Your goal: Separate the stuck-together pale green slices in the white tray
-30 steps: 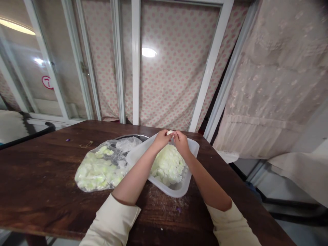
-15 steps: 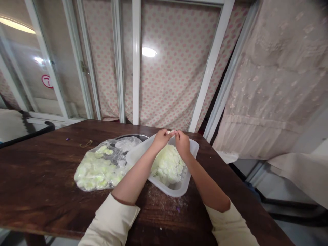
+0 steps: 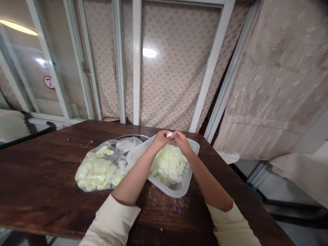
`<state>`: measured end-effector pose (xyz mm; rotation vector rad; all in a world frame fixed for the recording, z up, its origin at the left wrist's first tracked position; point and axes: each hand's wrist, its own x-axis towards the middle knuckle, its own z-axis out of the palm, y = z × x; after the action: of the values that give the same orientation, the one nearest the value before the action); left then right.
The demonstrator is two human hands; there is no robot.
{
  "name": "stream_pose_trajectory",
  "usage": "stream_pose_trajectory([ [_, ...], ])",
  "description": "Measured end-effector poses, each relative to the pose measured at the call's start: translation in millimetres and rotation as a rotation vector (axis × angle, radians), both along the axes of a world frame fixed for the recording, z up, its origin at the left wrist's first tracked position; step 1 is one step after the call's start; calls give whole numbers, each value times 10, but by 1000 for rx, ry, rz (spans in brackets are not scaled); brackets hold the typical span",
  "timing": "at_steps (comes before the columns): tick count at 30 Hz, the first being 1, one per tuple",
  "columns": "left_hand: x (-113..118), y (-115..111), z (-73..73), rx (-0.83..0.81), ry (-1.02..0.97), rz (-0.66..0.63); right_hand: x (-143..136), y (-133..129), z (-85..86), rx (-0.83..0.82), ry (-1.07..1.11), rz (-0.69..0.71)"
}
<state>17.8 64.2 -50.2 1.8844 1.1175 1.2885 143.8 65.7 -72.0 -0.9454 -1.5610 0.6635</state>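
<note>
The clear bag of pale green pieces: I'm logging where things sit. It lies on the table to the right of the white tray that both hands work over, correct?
Not quite. In the head view the clear bag lies to the left of the white tray, not the right. The left hand and right hand do meet over the tray, pinching a small white piece.

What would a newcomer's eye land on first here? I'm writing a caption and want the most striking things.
Probably the two hands meeting over the far end of a white plastic tray: the left hand and right hand pinch a small white piece between their fingertips. Under them the tray holds a heap of pale shredded bits, and left of it on the dark wooden table lies a clear bag of pale green slices.
</note>
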Motion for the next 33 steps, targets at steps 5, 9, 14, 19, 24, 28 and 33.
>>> stream_pose_trajectory([
  [5,-7,40,-38,-77,-12,-101,30,-34,14,135,-238,-238],
  [9,14,49,-54,-99,-21,-58,4,-135,51,155,-552,-546],
  [14,56,-2,-18,-130,11,-11,-58,-250,121,178,-826,-721],
  [19,56,-31,22,-85,51,61,-89,-281,132,282,-828,-743],
  [24,54,-51,39,-70,40,75,-72,-256,100,282,-699,-696],
  [28,58,-66,44,-173,-163,-99,-54,-237,85,169,-589,-675],
  [33,58,-22,-4,-112,-134,-74,-59,-235,86,111,-554,-677],
])
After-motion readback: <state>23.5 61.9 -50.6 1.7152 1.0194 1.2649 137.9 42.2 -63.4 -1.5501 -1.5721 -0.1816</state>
